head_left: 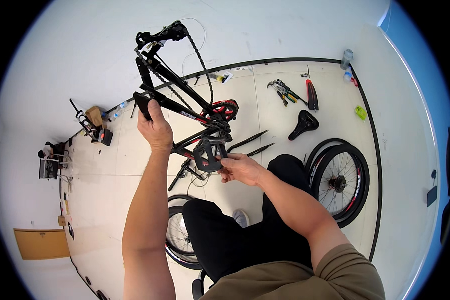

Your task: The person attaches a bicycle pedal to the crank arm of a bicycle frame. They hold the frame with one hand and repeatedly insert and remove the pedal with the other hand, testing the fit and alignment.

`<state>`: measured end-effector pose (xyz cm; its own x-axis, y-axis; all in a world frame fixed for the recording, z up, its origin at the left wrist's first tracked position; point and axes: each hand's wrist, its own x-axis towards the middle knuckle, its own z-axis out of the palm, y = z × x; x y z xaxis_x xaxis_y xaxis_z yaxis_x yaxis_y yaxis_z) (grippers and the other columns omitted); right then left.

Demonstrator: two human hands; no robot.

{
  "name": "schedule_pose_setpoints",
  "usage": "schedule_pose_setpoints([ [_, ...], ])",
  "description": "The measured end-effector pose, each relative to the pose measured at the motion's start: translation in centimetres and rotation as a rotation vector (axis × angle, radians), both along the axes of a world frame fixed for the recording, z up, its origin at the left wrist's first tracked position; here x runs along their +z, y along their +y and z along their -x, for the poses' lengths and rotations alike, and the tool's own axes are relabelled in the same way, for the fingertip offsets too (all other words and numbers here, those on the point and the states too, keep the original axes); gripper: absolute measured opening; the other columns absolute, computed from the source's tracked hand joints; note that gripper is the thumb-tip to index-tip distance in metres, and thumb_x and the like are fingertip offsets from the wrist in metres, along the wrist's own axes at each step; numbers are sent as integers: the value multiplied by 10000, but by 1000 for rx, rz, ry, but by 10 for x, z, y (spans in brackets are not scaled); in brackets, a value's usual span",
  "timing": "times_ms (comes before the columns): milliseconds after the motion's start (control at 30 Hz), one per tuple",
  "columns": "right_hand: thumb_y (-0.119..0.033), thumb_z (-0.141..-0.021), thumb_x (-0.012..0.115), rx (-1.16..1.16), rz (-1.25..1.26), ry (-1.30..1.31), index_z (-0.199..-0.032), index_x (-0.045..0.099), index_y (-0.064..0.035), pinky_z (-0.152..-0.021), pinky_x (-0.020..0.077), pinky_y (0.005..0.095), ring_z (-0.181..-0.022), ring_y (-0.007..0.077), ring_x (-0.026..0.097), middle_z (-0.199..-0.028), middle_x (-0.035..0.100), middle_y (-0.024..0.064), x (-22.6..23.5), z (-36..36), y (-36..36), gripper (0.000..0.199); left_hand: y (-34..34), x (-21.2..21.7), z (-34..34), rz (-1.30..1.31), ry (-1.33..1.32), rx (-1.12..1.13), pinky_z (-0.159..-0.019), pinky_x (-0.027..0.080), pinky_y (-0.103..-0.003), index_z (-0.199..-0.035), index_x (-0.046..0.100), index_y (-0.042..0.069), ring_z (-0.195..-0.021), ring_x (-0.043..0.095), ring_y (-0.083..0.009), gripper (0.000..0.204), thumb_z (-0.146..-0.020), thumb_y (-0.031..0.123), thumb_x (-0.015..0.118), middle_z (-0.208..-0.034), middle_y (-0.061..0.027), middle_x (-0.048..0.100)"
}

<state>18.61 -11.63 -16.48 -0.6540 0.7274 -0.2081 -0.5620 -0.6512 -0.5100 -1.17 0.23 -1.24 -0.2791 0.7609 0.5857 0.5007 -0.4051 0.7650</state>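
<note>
A black bicycle frame (pixel 175 104) with red and white markings is tilted up in front of me, its rear derailleur (pixel 171 33) at the top. My left hand (pixel 156 126) is closed round a black tube end of it. A chain (pixel 201 60) hangs from the derailleur down to the red and black chainring (pixel 226 109). At the crank, the fingers of my right hand (pixel 241 169) grip the edge of a black pedal (pixel 206 156). The fingertips behind the pedal are partly hidden, as is the joint between pedal and crank.
Two wheels (pixel 352 210) lean together at my right, and more wheels (pixel 177 235) lie by my left leg. On the floor ahead are a saddle (pixel 303 124), hand tools (pixel 283 91) and a red-black mudguard (pixel 312 95). A bicycle fork (pixel 85 120) stands beside a cardboard box (pixel 94 116) at left.
</note>
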Motion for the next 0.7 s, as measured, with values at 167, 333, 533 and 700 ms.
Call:
schedule_pose_setpoints([
  [167,-285,-935,704,25,-8,-27,-1281,611,-72,-805,533,384,-829,175,602,-984,631,73,-3,10,0,417,2,1,1,-11,-24,-27,-573,363,-280,-856,588,5,-628,425,-99,476,-997,459,563,-665,9,512],
  [333,-310,-923,721,51,-6,-66,-1222,633,-81,-784,535,361,-816,157,606,-958,637,51,-2,17,-1,387,-1,1,-1,16,-46,-21,-587,374,-276,-857,594,7,-644,435,-99,465,-996,450,567,-686,13,525],
  [533,-316,-920,727,69,-25,-84,-1145,656,-80,-763,540,354,-802,148,610,-946,641,50,-7,25,0,334,5,-4,3,-15,-51,-38,-618,390,-281,-864,603,3,-680,456,-109,477,-992,461,569,-714,4,542],
  [700,-367,-901,750,71,-32,-123,-1068,676,-92,-745,546,341,-771,130,608,-922,646,28,-4,28,-1,330,7,-5,7,-12,-54,-34,-622,394,-285,-865,606,0,-683,462,-113,487,-991,469,567,-715,-2,550],
])
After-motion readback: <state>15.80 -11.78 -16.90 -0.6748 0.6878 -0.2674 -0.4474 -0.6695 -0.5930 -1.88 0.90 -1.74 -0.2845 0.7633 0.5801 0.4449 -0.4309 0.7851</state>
